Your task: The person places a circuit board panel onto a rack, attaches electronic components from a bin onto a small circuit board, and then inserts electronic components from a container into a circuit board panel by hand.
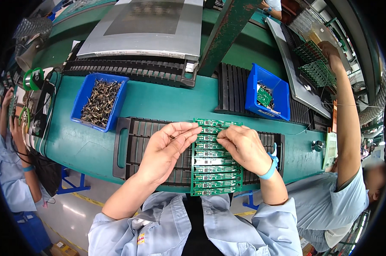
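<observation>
A green circuit board panel [216, 169], split into several narrow strips with small parts on them, lies across a black slotted rack [138, 141] in front of me. At the panel's upper left edge is my left hand [165, 147], its thumb and fingers pinched together. A small dark bit shows between those fingers, too small to name. My right hand [244, 147], with a blue wrist strap [270, 167], rests its closed fingertips over the panel's upper right strips. Whatever sits between them is hidden.
Beyond my left hand stands a blue bin [77, 102] of loose leaded components. Another blue bin [251, 87], holding a green board piece, sits on a black rack at the right. A green post [222, 36] rises ahead. On the right, a co-worker's arm [348, 115] reaches toward upright boards.
</observation>
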Demonstrator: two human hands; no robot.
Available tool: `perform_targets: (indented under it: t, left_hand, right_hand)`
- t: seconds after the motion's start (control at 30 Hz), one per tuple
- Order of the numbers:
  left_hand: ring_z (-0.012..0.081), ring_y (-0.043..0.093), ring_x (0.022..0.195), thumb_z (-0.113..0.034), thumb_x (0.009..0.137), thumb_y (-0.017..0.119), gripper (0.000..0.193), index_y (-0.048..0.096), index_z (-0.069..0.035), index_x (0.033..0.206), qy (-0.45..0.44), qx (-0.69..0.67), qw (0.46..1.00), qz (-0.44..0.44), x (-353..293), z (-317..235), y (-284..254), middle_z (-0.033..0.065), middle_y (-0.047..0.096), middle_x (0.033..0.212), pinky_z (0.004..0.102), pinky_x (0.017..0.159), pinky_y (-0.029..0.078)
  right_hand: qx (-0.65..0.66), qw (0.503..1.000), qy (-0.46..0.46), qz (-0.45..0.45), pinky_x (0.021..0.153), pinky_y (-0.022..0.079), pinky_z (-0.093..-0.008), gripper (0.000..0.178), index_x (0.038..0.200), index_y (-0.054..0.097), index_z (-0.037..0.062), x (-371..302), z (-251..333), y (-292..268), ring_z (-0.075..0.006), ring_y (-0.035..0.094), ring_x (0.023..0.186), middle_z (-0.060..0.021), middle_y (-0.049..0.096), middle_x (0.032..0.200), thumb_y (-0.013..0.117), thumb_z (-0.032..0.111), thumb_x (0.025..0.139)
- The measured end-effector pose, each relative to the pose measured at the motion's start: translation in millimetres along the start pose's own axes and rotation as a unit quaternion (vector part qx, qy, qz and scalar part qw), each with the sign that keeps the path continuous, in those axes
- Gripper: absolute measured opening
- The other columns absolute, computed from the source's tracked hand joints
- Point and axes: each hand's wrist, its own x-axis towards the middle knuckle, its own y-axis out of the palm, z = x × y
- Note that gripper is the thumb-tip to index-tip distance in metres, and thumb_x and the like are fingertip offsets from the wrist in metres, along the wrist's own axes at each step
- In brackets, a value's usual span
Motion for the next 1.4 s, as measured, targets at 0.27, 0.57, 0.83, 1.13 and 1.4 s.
perform_targets:
  t: [0.27, 0.57, 0.83, 1.13, 1.4]
  left_hand:
    - [0.0257, 0.058, 0.103, -0.010, 0.092, 0.047, 0.024, 0.050, 0.007, 0.109, -0.023, 0.041, 0.999, -0.018, -0.5, -3.9, 2.2, 0.0212, 0.058, 0.106, 0.0301, 0.088, 0.048]
    - [0.0167, 0.059, 0.062, -0.022, 0.094, 0.047, 0.029, 0.055, 0.005, 0.101, -0.086, 0.075, 0.993, -0.015, -1.9, -8.8, 0.5, 0.0122, 0.061, 0.078, 0.0211, 0.056, 0.047]
    - [0.0078, 0.033, 0.046, -0.023, 0.094, 0.048, 0.025, 0.056, 0.000, 0.097, -0.085, 0.122, 0.989, -0.002, -3.1, -4.8, -4.2, 0.0018, 0.047, 0.062, 0.0174, 0.045, 0.026]
    - [0.0097, 0.041, 0.054, -0.017, 0.093, 0.048, 0.018, 0.055, -0.001, 0.097, -0.065, 0.040, 0.997, -0.023, -2.1, -1.5, 9.7, 0.0028, 0.048, 0.063, 0.0173, 0.051, 0.032]
    - [0.0087, 0.047, 0.062, -0.011, 0.093, 0.046, 0.018, 0.053, 0.000, 0.105, -0.096, 0.119, 0.987, 0.048, -2.8, -5.1, -2.4, 0.0058, 0.056, 0.074, 0.0175, 0.057, 0.038]
  right_hand:
    - [0.059, 0.997, 0.044, -0.014, 0.054, 0.041, -0.0340, 0.005, 0.075, 0.054, 0.0007, -1.9, -1.9, 3.9, -0.0263, 0.050, 0.054, -0.0095, 0.054, 0.069, 0.059, 0.001, 0.076]
    - [0.024, 0.999, 0.025, -0.006, 0.054, 0.042, -0.0339, 0.006, 0.075, 0.054, 0.0011, -0.2, -1.5, 3.7, -0.0260, 0.049, 0.054, -0.0088, 0.052, 0.071, 0.059, 0.001, 0.076]
    - [-0.064, 0.998, -0.001, -0.014, 0.055, 0.041, -0.0320, 0.007, 0.079, 0.054, 0.0021, -3.9, -1.0, 6.4, -0.0237, 0.048, 0.057, -0.0079, 0.052, 0.074, 0.060, 0.001, 0.076]
    - [-0.189, 0.978, -0.087, -0.004, 0.060, 0.043, -0.0314, 0.010, 0.084, 0.055, 0.0017, -4.3, 4.5, 8.1, -0.0224, 0.050, 0.061, -0.0072, 0.051, 0.078, 0.056, 0.008, 0.077]
    - [-0.190, 0.974, -0.117, -0.039, 0.062, 0.045, -0.0307, 0.013, 0.088, 0.058, 0.0000, -5.9, 13.8, -0.7, -0.0214, 0.052, 0.064, -0.0072, 0.055, 0.081, 0.059, 0.005, 0.076]
